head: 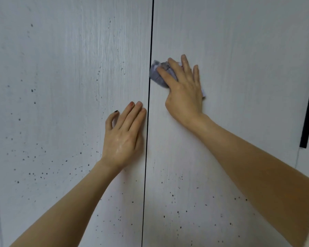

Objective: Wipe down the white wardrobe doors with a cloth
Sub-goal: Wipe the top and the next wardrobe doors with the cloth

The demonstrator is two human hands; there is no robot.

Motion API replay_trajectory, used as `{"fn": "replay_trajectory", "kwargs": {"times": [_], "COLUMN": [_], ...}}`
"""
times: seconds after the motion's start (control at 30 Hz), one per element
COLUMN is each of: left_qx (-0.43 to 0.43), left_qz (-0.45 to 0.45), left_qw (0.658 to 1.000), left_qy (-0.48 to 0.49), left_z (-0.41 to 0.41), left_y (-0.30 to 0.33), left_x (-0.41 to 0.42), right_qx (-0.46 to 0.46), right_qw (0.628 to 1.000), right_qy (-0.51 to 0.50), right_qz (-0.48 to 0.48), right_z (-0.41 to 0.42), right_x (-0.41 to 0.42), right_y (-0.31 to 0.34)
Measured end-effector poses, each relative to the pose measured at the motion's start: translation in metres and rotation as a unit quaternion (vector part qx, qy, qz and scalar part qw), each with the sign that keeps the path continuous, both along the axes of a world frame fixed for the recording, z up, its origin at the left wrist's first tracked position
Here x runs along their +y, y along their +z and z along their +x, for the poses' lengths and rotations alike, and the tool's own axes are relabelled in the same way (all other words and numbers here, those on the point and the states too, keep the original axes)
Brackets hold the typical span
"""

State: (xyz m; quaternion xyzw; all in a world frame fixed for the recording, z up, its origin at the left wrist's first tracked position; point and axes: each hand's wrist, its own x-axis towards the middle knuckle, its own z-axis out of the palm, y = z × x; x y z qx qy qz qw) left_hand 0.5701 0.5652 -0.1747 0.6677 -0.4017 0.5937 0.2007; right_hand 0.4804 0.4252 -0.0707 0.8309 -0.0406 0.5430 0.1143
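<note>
Two white wardrobe doors (70, 68), one grey cloth (156, 74) pressed flat beneath right hand (184, 90), left hand (125, 132) empty, fingers loosely spread, many dark specks (32, 90)

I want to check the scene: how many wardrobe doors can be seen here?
2. The left door is under the bare left hand; the right door is under the right hand pressing the cloth. More doors may lie outside the view.

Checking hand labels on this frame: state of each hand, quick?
Left hand: open, empty, resting flat on the left door.
Right hand: pressing the grey cloth against the right door.
</note>
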Motion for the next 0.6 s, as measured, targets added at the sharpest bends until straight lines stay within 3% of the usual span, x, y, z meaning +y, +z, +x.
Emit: {"fn": "replay_trajectory", "kwargs": {"times": [0.23, 0.43, 0.53, 0.6], "left_qx": [0.010, 0.041, 0.041, 0.038], "left_qz": [-0.063, -0.102, -0.109, -0.114], "left_qw": [0.998, 0.994, 0.993, 0.992], "left_qy": [0.015, 0.021, 0.033, 0.041], "left_z": [0.001, 0.001, 0.002, 0.003], "left_y": [0.020, -0.007, -0.021, -0.023], "left_x": [-0.005, -0.011, -0.015, -0.018], "right_qx": [-0.020, 0.138, 0.186, 0.153], "right_qw": [0.988, 0.952, 0.927, 0.936], "right_qy": [0.004, -0.008, 0.009, 0.006], "right_qz": [-0.155, -0.275, -0.324, -0.318], "right_z": [-0.003, -0.024, -0.031, -0.033], "right_x": [-0.007, -0.016, -0.026, -0.032], "right_y": [-0.065, -0.190, -0.193, -0.166]}}
